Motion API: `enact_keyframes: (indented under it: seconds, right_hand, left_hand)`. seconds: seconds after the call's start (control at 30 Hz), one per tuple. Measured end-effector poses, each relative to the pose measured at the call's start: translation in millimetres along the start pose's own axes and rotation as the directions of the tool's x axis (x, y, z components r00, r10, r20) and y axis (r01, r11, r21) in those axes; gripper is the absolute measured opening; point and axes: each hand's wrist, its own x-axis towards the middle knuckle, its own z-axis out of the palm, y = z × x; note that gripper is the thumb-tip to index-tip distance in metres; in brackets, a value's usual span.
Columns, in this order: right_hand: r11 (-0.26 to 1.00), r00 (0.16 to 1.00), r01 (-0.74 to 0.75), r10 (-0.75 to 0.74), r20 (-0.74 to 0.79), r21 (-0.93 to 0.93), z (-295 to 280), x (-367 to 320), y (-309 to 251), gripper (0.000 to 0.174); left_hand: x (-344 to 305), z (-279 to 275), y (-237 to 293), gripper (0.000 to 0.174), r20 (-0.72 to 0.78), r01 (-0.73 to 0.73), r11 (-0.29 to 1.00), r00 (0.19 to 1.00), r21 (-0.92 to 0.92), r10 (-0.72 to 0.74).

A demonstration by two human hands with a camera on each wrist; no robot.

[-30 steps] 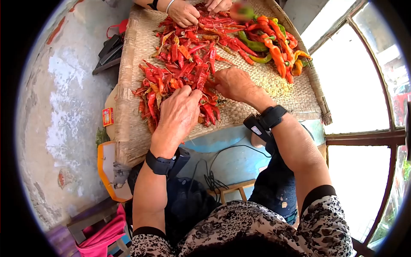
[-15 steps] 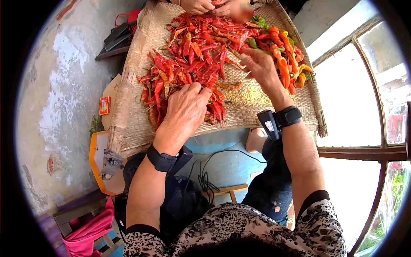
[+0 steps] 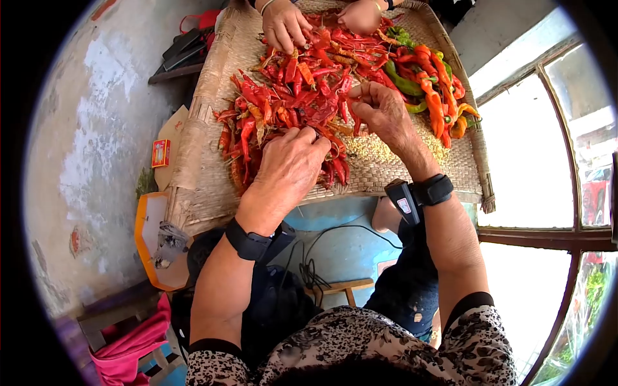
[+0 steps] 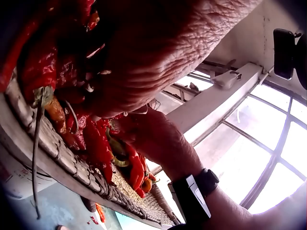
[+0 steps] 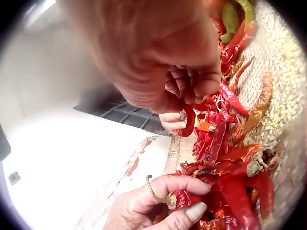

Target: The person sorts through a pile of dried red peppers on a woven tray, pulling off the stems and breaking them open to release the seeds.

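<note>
Dried red chili peppers (image 3: 277,96) lie heaped on a woven tray (image 3: 206,122). My left hand (image 3: 290,170) is at the near side of the heap. In the right wrist view, its thumb and forefinger pinch a wrinkled red chili pepper (image 5: 184,199) with a curved stem. My right hand (image 3: 386,122) is raised at the heap's right side, fingers curled in toward the thumb. A curved red chili pepper (image 5: 189,122) hangs from its fingertips in the right wrist view. Behind the left hand, the left wrist view shows the right hand (image 4: 153,136) too.
Fresh red, orange and green peppers (image 3: 434,83) lie at the tray's right. Pale seeds (image 3: 373,149) are spread beside the heap. Across the tray, another person's hands (image 3: 283,26) are over the peppers. A matchbox (image 3: 161,153) is left of the tray; a window (image 3: 534,148) stands at right.
My right hand left the heap with fingers spread, moved up and right, then came back beside it with fingers curled. The left hand stayed at the near side. The other person's hands moved apart.
</note>
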Motion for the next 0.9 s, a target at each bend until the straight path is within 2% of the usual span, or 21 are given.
enact_keyframes:
  seconds: [0.07,0.17,0.2,0.27,0.3,0.33,0.4,0.43,0.47,0.5,0.53,0.6,0.63,0.7,0.83,0.9]
  right_hand:
    - [0.987,0.975,-0.083,0.109,0.193,-0.140,-16,-11,-20,0.016]
    - [0.984,0.973,-0.114,0.138,0.185,-0.136,-31,-11,-13,0.013]
    - [1.000,0.991,-0.011,0.011,0.133,-0.007,-36,-6,-1,0.013]
    - [0.953,0.995,0.093,-0.078,-0.063,0.289,-48,3,6,0.019]
    - [0.943,0.963,0.194,-0.130,-0.237,0.272,-48,7,4,0.031]
    - [0.955,0.929,0.208,-0.124,-0.349,0.213,-47,8,1,0.043]
    - [0.994,0.947,0.111,-0.105,-0.305,0.003,-44,9,12,0.050]
    - [0.974,0.970,0.116,-0.153,-0.191,-0.192,-37,10,18,0.051]
    - [0.916,0.982,0.137,-0.175,-0.068,-0.378,-26,12,25,0.051]
    - [0.846,0.959,0.249,-0.282,-0.001,-0.471,-8,11,29,0.046]
    - [0.796,0.950,0.303,-0.293,0.104,-0.523,3,7,24,0.041]
    - [0.584,0.867,0.477,-0.436,0.242,-0.657,22,9,29,0.034]
    - [0.585,0.869,0.472,-0.436,0.235,-0.659,29,9,28,0.034]
    - [0.571,0.916,0.383,-0.339,0.216,-0.726,35,9,26,0.024]
    - [0.635,0.885,0.426,-0.441,0.150,-0.644,27,11,20,0.014]
    - [0.659,0.909,0.385,-0.390,0.144,-0.647,20,6,18,0.017]
  left_hand:
    - [2,-1,1,0.015,0.000,0.005,1.000,1.000,0.009,-0.005]
    - [2,3,1,0.012,-0.001,0.003,0.999,1.000,0.034,-0.002]
    - [1,5,0,0.011,-0.006,-0.008,0.999,1.000,0.051,0.008]
    - [2,5,1,0.010,-0.006,-0.001,0.999,1.000,0.053,0.001]
    - [2,6,2,0.010,-0.005,0.006,0.998,1.000,0.058,-0.006]
    - [1,7,2,0.010,-0.003,0.001,0.998,1.000,0.057,-0.001]
    - [1,10,0,0.008,-0.007,0.007,0.998,1.000,0.062,-0.006]
    - [1,8,1,0.009,-0.029,-0.010,0.998,1.000,0.055,0.012]
    - [1,7,2,0.009,-0.026,-0.016,0.998,1.000,0.055,0.017]
    - [1,7,3,0.009,-0.029,-0.005,0.998,1.000,0.055,0.007]
    - [1,6,3,0.010,-0.031,0.005,0.998,1.000,0.055,-0.003]
    - [2,5,2,0.010,-0.008,0.009,0.998,1.000,0.061,-0.008]
    - [2,5,2,0.011,0.011,0.016,0.998,1.000,0.064,-0.017]
    - [1,3,2,0.011,-0.002,0.007,0.999,1.000,0.049,-0.007]
    - [0,2,1,0.012,-0.001,0.015,0.999,1.000,0.042,-0.015]
    - [0,4,-1,0.012,-0.006,0.018,0.998,1.000,0.053,-0.018]
